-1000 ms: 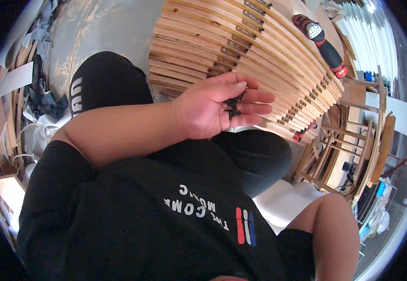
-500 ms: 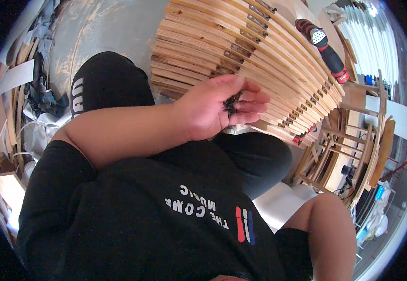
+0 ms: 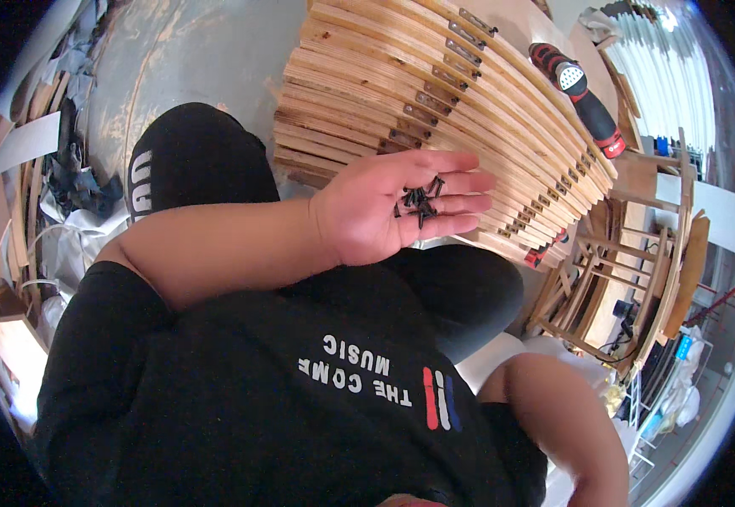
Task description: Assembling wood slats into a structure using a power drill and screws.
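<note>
My left hand (image 3: 367,211) is held palm up with the fingers extended. Several small black screws (image 3: 420,202) lie loose across its palm and the base of the fingers. Just beyond it is a row of pale wooden slats (image 3: 502,114), packed side by side. Dark metal hinge-like plates (image 3: 432,100) are fixed along the slats in two lines. My right arm (image 3: 566,410) bends down at the lower right, and its hand lies outside the picture.
A red and black cordless drill (image 3: 585,97) lies on the far right end of the slats. A second red tool (image 3: 545,249) shows partly at their near right corner. Wooden frames (image 3: 629,253) stand to the right. Scrap boards (image 3: 16,203) lean at the left.
My left hand has opened flatter, its thumb and fingers straightening. The screws are spread out and show more clearly. My right forearm has shifted at the lower right.
</note>
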A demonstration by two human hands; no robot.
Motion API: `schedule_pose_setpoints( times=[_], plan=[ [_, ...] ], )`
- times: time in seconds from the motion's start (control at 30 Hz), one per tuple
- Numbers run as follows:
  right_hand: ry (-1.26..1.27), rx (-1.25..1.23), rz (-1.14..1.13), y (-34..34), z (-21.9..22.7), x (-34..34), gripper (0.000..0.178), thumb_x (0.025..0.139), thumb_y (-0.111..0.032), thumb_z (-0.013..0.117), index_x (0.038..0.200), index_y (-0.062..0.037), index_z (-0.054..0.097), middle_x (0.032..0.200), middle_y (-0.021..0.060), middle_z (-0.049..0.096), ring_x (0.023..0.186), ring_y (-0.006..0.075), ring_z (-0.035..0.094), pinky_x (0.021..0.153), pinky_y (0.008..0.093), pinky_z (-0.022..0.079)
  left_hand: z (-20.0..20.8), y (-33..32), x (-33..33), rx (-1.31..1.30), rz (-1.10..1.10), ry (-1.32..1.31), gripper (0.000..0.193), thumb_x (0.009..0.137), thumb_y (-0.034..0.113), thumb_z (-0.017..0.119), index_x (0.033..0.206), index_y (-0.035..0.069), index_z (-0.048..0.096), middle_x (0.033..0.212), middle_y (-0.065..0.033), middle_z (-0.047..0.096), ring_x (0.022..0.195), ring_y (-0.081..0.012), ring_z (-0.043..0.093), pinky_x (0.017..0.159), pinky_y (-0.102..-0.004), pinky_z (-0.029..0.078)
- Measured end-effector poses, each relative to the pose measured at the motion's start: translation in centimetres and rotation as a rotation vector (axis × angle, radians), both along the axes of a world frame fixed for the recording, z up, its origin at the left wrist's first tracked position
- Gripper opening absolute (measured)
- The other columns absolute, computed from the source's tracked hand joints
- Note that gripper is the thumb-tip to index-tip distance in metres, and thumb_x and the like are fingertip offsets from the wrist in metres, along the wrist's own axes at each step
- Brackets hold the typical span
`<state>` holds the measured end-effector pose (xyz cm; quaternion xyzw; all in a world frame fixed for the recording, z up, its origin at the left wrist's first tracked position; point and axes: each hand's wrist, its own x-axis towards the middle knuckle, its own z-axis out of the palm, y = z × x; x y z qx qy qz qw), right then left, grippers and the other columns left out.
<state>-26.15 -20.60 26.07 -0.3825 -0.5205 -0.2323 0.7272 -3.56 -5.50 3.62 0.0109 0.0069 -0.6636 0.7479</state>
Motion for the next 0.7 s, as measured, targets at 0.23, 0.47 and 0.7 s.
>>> schedule_pose_setpoints(
  times=[0.23, 0.47, 0.7],
  plan=[
    [0.333, 0.256, -0.103, 3.7, -6.0, 4.2, 0.016, 0.089, -0.011, 0.061, 0.086, 0.0012, 0.071, 0.076, 0.0152, 0.070, 0.053, 0.0232, 0.064, 0.046, 0.0368, 0.057, -1.1, 1.8, 1.3, -0.056, 0.015, -0.155, 0.045, 0.101, 0.003, 0.043, 0.145, 0.002, 0.043, 0.145, -0.0237, 0.050, 0.136, -0.0346, 0.050, 0.112, -0.0496, 0.042],
    [0.639, 0.243, -0.378, 0.9, -10.8, 2.0, 0.025, 0.100, -0.031, 0.060, 0.100, -0.0064, 0.068, 0.070, 0.0034, 0.065, 0.051, 0.0138, 0.057, 0.046, 0.0296, 0.052, -1.3, 1.5, 0.6, 0.007, 0.025, -0.205, 0.021, 0.104, 0.009, 0.046, 0.125, 0.008, 0.052, 0.137, -0.0229, 0.057, 0.119, -0.0294, 0.063, 0.101, -0.0458, 0.053],
    [0.807, -0.223, -1.127, -0.4, -11.0, 5.0, 0.027, 0.101, -0.029, 0.060, 0.107, -0.0034, 0.063, 0.081, 0.0059, 0.064, 0.072, 0.0185, 0.063, 0.067, 0.0330, 0.053, -0.8, 1.7, 0.7, 0.089, 0.033, -0.287, 0.010, 0.103, 0.014, 0.054, 0.111, 0.009, 0.055, 0.125, -0.0180, 0.064, 0.106, -0.0248, 0.066, 0.092, -0.0416, 0.056]
  ],
)
